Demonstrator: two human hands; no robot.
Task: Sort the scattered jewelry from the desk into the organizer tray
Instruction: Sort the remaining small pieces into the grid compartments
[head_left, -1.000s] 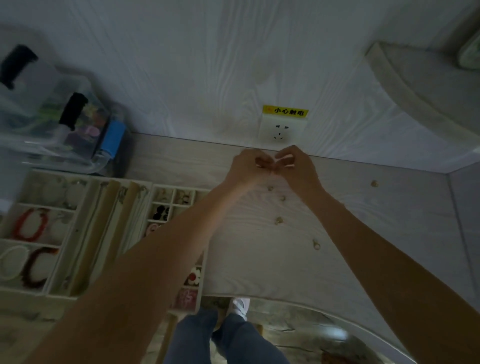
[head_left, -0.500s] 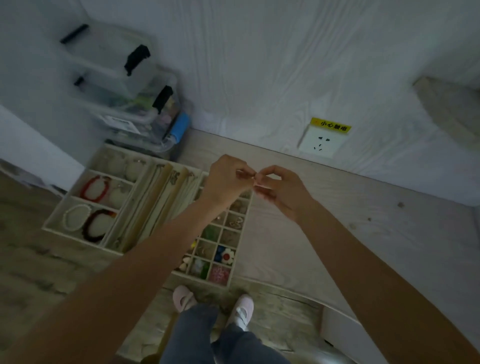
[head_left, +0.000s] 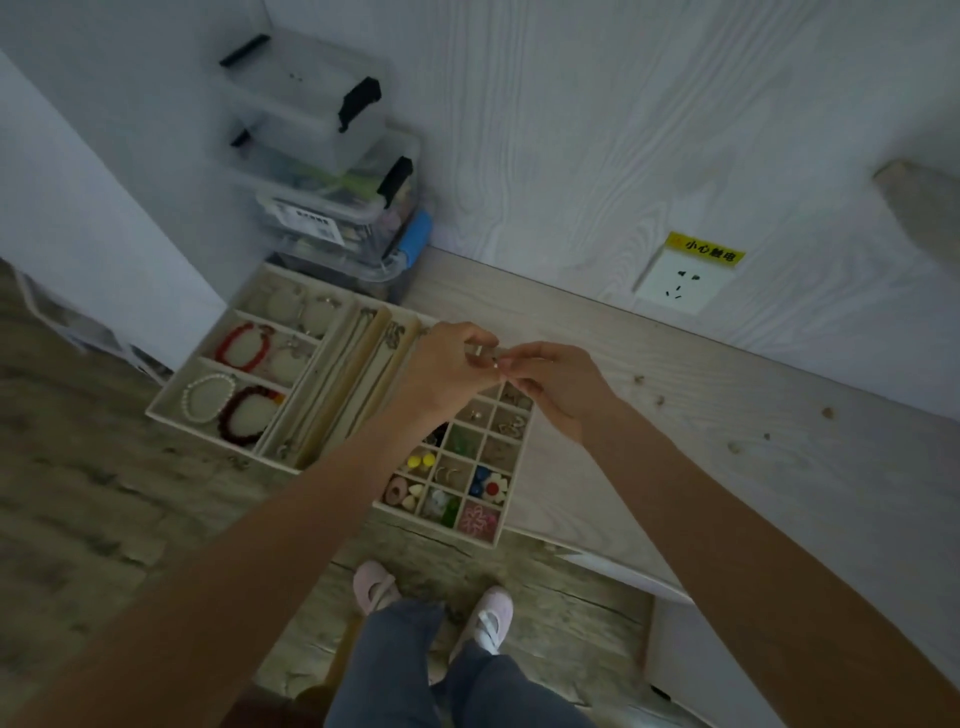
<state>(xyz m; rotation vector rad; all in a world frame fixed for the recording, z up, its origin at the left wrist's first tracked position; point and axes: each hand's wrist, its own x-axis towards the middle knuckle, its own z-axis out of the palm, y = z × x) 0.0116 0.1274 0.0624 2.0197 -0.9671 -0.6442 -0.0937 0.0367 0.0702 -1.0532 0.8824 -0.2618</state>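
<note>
So at this point the sorting looked mostly done, I'd say. The organizer tray (head_left: 156, 413) sat at the left end of the desk (head_left: 649, 467), and plenty of it was already filled: a red bracelet (head_left: 244, 345), a pearl bracelet (head_left: 205, 397) and a dark red bracelet (head_left: 244, 413) in the big left compartments, chains in the long middle slots, and colourful little bits in the small grid on the right, like yellow studs (head_left: 420, 460) and a white flower piece (head_left: 496, 487).

Both hands were up over the far right part of the tray, above the small grid. The left hand (head_left: 447, 371) and right hand (head_left: 558, 387) met fingertip to fingertip, each pinched narrow on one tiny pale piece (head_left: 491, 357) between them. Probably an earring or its back, but it was way too small to say for sure. It was still in the air, not in any slot yet, so that one was only halfway dealt with.

What was left: a handful of small items (head_left: 660, 400) were still lying loose on the desk to the right, well apart from the tray, scattered toward the far right. I counted roughly five or six specks, couldn't tell what any of them were.

Clear storage boxes (head_left: 332, 171) were stacked behind the tray, against the wall; they didn't seem part of it.
</note>
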